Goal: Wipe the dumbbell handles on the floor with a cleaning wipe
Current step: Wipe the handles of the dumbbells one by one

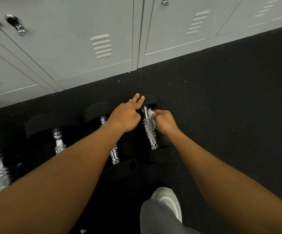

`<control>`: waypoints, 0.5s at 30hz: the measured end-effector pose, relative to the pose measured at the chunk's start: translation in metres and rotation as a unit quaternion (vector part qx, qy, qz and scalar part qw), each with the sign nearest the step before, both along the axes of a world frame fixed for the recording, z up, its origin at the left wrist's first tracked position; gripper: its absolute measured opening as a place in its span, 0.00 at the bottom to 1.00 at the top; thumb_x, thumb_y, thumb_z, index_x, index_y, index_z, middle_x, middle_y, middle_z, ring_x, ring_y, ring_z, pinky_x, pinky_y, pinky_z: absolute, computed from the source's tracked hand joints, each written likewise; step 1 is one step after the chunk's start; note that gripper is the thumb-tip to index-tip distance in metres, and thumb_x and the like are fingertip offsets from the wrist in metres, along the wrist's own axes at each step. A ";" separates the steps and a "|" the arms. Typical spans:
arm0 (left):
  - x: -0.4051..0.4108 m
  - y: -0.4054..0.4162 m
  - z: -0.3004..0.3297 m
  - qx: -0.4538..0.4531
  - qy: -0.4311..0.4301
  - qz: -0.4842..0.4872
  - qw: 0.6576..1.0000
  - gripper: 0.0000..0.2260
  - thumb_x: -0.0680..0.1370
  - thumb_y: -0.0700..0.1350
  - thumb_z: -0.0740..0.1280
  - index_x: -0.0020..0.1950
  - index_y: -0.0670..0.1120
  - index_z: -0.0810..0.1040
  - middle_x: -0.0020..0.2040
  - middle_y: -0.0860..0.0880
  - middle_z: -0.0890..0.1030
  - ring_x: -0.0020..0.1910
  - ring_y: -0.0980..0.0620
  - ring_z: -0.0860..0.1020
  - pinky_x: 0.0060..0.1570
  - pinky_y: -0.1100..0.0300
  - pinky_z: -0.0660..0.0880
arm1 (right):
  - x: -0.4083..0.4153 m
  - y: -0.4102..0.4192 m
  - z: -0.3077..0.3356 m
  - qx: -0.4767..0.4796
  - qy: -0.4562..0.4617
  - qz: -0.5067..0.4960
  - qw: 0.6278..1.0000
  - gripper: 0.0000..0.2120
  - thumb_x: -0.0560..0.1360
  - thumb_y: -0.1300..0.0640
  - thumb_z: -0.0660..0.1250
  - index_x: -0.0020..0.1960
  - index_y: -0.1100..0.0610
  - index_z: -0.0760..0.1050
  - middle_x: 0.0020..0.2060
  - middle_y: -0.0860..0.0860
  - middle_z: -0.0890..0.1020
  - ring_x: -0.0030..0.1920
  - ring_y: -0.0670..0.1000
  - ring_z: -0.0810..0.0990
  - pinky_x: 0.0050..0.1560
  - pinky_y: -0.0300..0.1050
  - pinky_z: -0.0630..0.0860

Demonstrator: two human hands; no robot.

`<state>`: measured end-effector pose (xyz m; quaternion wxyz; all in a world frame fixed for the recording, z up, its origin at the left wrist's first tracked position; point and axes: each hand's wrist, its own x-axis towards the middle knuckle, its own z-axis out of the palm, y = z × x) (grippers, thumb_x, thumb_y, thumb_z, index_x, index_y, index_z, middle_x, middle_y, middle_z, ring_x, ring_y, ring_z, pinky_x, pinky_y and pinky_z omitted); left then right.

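Observation:
Several black dumbbells with chrome handles lie in a row on the dark floor. The rightmost dumbbell's handle [148,128] runs between my two hands. My right hand [164,122] pinches a small white cleaning wipe [151,114] against the upper right side of that handle. My left hand [128,114] lies on the left of the same dumbbell, its straight fingers touching the far black head [151,100]. My left forearm crosses over the second dumbbell's handle [114,154], hiding its middle. Two more handles [59,141] [1,169] lie further left.
Grey metal lockers [86,39] with vents and latches stand along the far edge of the floor, close behind the dumbbell heads. My white shoe [168,200] and grey trouser leg are at the bottom centre. Black rubber floor [229,98] stretches to the right.

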<state>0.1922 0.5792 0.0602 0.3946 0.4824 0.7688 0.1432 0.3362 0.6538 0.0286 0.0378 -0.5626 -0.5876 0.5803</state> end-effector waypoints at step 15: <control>0.000 -0.001 -0.001 0.003 0.007 0.005 1.000 0.34 0.76 0.34 0.57 0.80 0.56 0.56 0.81 0.57 0.50 0.79 0.50 0.56 0.75 0.52 0.60 | 0.010 -0.014 -0.003 0.107 -0.041 0.099 0.989 0.17 0.82 0.58 0.58 0.68 0.48 0.75 0.46 0.50 0.83 0.36 0.43 0.78 0.36 0.38 0.72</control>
